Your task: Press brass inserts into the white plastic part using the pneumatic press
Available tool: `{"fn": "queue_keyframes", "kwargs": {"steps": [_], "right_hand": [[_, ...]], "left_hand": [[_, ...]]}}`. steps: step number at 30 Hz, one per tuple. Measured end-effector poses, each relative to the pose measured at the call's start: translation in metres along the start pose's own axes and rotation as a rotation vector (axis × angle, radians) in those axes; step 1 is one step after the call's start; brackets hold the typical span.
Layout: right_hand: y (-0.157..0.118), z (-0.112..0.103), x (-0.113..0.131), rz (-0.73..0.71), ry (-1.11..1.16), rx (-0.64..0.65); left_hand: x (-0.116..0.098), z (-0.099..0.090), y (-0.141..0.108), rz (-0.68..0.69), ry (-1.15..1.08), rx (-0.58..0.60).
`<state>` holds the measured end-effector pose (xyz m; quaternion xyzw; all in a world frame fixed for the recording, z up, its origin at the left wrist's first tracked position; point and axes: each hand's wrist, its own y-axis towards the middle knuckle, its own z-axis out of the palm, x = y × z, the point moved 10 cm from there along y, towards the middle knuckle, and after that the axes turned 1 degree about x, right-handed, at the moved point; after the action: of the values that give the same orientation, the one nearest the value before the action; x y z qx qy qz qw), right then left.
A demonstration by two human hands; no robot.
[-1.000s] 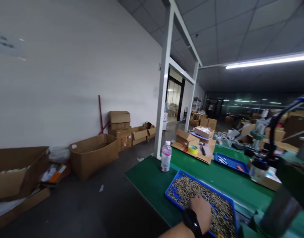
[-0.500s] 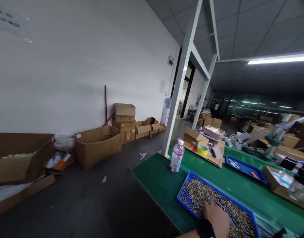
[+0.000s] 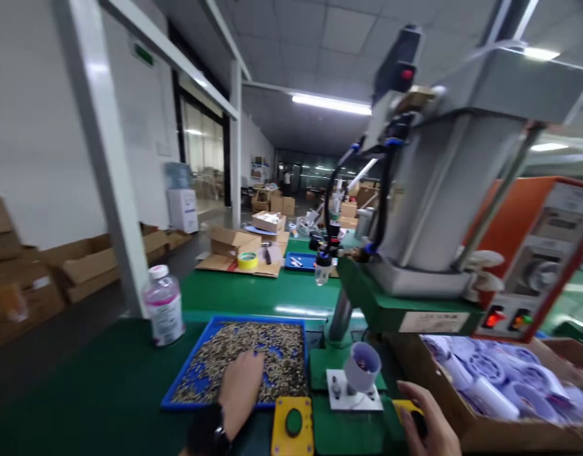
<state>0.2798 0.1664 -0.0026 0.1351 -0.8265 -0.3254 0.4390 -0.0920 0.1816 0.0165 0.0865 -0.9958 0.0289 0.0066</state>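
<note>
The left hand (image 3: 243,383) is hiding its own fingertips; the right hand (image 3: 429,419) is partly covering a yellow box (image 3: 400,406)

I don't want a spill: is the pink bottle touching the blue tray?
Apart. The head view shows a strip of green table between the bottle and the blue tray.

Two hands (image 3: 243,382), one wristwatch (image 3: 210,429), two blue trays (image 3: 180,394), one bottle (image 3: 164,309), one tape roll (image 3: 247,260), two yellow button boxes (image 3: 293,446), one press (image 3: 427,190), one orange control box (image 3: 541,253), one lilac cup (image 3: 362,367) at lower centre; lilac parts (image 3: 495,398) at lower right and small pieces (image 3: 246,339) overlap, too many to count.
</note>
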Motion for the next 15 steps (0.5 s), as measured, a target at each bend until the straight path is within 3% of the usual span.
{"fn": "queue_keyframes", "kwargs": {"steps": [4,11,15], "right_hand": [[0.012,0.014,0.023,-0.039,0.065,0.0],[0.032,0.049,0.063,-0.097,0.202,0.118],[0.034,0.053,0.072,-0.105,0.175,0.164]], "left_hand": [[-0.004,-0.008,-0.002,0.01,0.074,0.002],[-0.004,-0.004,0.009,0.004,0.144,0.044],[-0.002,0.001,0.011,0.024,0.152,0.046]]}}
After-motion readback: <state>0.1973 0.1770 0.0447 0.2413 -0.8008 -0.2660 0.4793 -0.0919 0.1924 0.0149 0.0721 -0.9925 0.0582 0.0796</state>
